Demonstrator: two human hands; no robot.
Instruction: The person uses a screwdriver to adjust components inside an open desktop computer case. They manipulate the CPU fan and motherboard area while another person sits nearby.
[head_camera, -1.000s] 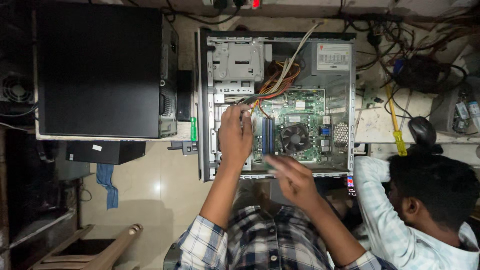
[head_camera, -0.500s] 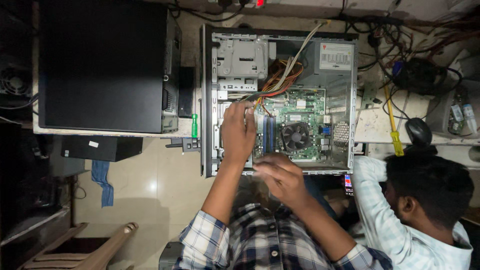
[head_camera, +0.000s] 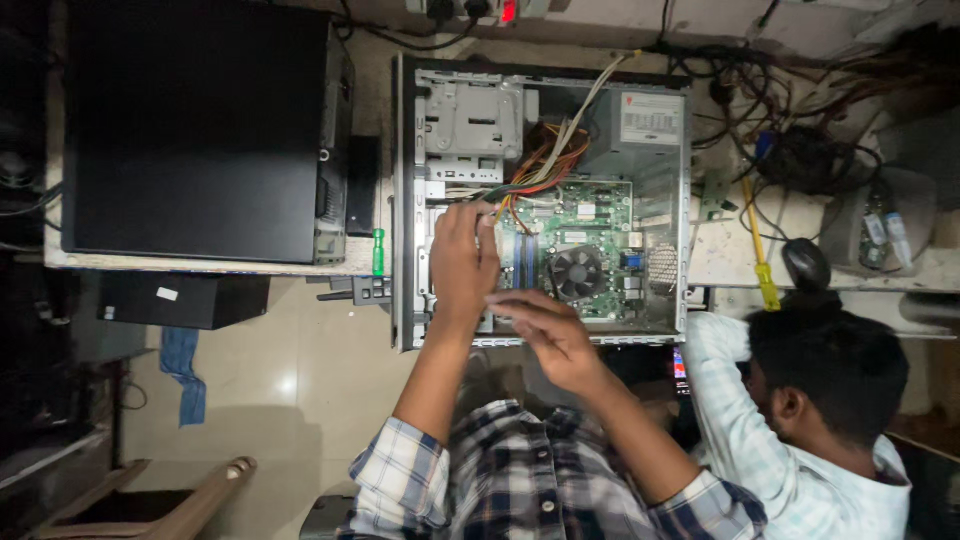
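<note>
Since the earlier pictures, the right hand (head_camera: 545, 325) has drawn back from the middle of the circuit board to the case's near edge, while the left hand (head_camera: 462, 262) has stayed deep inside, close to the cable bundle.

Seen from above, an open desktop computer case (head_camera: 410, 200) lies on its side on a cluttered worktop (head_camera: 720, 255), its side panel already off and its insides bare. As far as can be judged, the work is in mid-course: the case is opened, but the board and wiring sit in place and nothing has been lifted out.

At nine o'clock from the case stands a second, closed black computer tower (head_camera: 195, 130). At four o'clock, another person in a pale blue shirt (head_camera: 760, 450) leans toward the worktop.

Inside the case, a grey power supply box (head_camera: 645, 125) fills the one o'clock corner and a metal drive bay (head_camera: 470, 120) the eleven o'clock corner. Below them lies the green motherboard (head_camera: 600, 215), with a round black cooling fan (head_camera: 578, 272) near its middle. Orange, red and yellow cables (head_camera: 545, 165) run from the power supply down toward the board.

The left hand rests at the board's nine o'clock edge, fingers curled at the cable ends; whether its grip has closed on a connector cannot be told. The right hand hovers at six o'clock, fingers loosely bent and partly spread, holding nothing that shows.

A yellow-handled screwdriver (head_camera: 762, 262) and a black mouse (head_camera: 805, 262) lie at three o'clock.
</note>
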